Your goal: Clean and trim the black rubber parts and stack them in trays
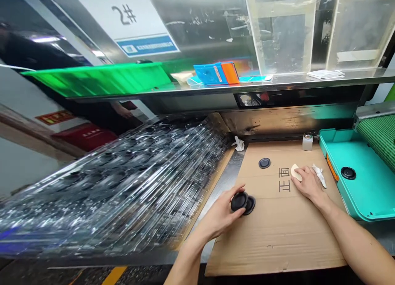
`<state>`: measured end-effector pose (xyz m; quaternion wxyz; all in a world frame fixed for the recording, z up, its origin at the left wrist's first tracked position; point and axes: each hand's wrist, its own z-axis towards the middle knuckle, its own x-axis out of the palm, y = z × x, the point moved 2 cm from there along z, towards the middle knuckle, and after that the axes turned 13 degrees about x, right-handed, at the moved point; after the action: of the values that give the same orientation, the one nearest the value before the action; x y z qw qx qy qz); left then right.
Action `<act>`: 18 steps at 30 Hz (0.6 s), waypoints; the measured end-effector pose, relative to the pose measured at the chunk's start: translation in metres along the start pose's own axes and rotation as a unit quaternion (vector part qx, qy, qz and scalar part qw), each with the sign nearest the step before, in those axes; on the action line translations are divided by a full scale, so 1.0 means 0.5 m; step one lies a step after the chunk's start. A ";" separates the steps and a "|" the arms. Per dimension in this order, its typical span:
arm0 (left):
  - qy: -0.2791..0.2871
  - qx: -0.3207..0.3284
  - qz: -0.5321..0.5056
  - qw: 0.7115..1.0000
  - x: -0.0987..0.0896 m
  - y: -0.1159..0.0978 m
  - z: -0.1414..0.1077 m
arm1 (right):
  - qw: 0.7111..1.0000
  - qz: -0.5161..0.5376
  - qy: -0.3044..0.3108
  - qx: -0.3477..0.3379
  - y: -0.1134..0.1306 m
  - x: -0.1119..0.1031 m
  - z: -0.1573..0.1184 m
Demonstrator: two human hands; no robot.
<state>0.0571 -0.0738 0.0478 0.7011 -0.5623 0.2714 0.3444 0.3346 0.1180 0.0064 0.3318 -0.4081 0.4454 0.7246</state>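
My left hand [224, 211] grips a round black cap [239, 201] by its edge, tilted above the cardboard sheet [271, 235]. A second black part [250, 205] shows partly behind it; whether the two touch is unclear. My right hand [308, 182] has its fingers closed on a cream-coloured pad [296, 172], beside the printed characters on the cardboard. Another black cap [264, 163] lies flat farther back on the sheet. A crumpled white tissue [319, 176] is just right of my right hand.
Stacked clear plastic trays [129, 182] with dark parts fill the left. A teal tray [370, 194] holding a black cap [348, 173] stands right, near a green conveyor [381, 132]. A small bottle [307, 141] is at the back. Above, a shelf carries a green bin [108, 79]. A person's hand [123, 110] shows behind.
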 end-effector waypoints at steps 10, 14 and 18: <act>0.006 0.037 0.053 0.998 0.001 0.015 0.045 | 1.000 -0.005 0.012 0.007 -0.003 0.002 0.001; 0.026 0.025 0.113 0.993 0.018 0.052 0.142 | 1.000 -0.006 0.010 0.011 -0.003 0.002 0.001; 0.065 0.007 0.128 0.990 0.039 0.091 0.198 | 1.000 -0.004 0.010 0.008 -0.003 0.003 0.000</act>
<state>0.0325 0.0321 0.0270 0.6361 -0.5389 0.3886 0.3923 0.3351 0.1188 0.0044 0.3335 -0.4143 0.4530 0.7155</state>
